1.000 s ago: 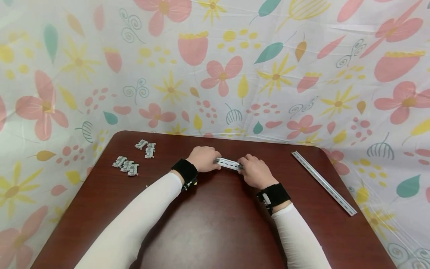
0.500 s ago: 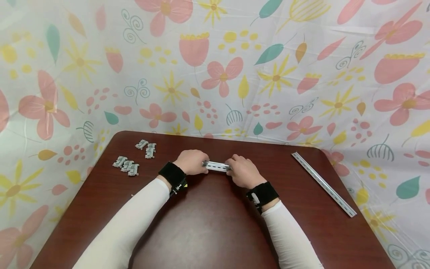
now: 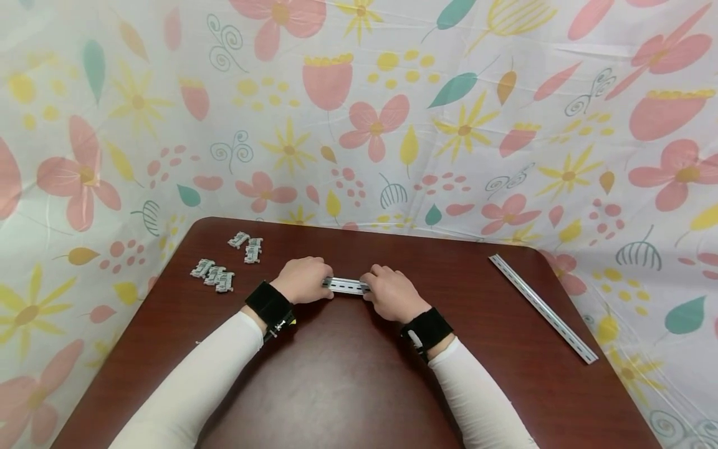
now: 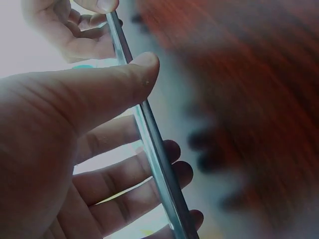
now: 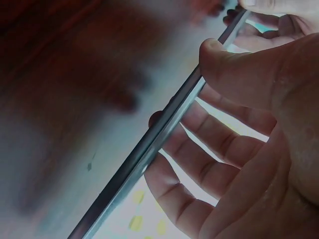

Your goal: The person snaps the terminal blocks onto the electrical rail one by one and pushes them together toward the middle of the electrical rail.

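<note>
A slotted metal DIN rail (image 3: 346, 286) spans the gap between both hands in the head view, over the middle of the table. My left hand (image 3: 303, 280) grips its left end; the left wrist view has the thumb on the near edge and the fingers curled round the far one. My right hand (image 3: 392, 294) pinches the right end between thumb and fingers in the same manner. Both wrist views show the rail (image 4: 152, 139) edge-on, with the table blurred beneath it. Its ends are largely covered by the hands in the head view.
Several grey DIN-rail terminal blocks (image 3: 214, 275) lie in a cluster at the left, with more blocks (image 3: 253, 251) behind them. Another, longer slotted rail (image 3: 543, 308) lies slantwise on the right of the brown table (image 3: 336, 386). A flowered cloth (image 3: 370, 174) hangs behind.
Both hands have moved left and slightly toward me, carrying the DIN rail between them. Their grip on it looks the same. The blocks and the longer rail stay put.
</note>
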Demonstrator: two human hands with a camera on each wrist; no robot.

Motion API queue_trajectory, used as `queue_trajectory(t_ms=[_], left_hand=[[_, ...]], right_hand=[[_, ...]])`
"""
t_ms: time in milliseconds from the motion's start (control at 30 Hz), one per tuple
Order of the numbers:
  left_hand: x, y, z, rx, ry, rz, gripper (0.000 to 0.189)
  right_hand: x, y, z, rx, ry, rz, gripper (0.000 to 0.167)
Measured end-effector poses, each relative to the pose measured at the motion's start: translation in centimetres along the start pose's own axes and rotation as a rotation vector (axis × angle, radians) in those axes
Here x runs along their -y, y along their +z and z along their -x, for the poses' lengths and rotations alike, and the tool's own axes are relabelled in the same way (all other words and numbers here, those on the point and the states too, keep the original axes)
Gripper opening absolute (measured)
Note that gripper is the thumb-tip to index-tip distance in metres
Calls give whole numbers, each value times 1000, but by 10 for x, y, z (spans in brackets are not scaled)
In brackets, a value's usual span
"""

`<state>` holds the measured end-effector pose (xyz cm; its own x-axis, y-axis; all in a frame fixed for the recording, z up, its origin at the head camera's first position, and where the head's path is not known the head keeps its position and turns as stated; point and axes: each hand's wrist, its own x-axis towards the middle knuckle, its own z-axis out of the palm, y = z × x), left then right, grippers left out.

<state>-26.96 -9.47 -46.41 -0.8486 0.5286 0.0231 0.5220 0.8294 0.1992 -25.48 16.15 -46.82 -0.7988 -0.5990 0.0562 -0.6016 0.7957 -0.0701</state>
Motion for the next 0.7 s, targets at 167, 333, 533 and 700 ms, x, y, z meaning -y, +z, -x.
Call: queue_trajectory(t_ms=[167, 333, 533, 700], left_hand=[[2, 1, 11, -8, 13, -5, 21], [5, 1, 19, -16, 24, 3, 22], [6, 3, 27, 3, 23, 11, 24], [6, 2, 29, 5, 32, 22, 22]], right_hand=[[4, 2, 1, -4, -34, 11, 31], [5, 4, 3, -18, -59, 11, 30], [10, 8, 6, -10, -63, 6, 29], [10, 8, 9, -16, -79, 12, 28]])
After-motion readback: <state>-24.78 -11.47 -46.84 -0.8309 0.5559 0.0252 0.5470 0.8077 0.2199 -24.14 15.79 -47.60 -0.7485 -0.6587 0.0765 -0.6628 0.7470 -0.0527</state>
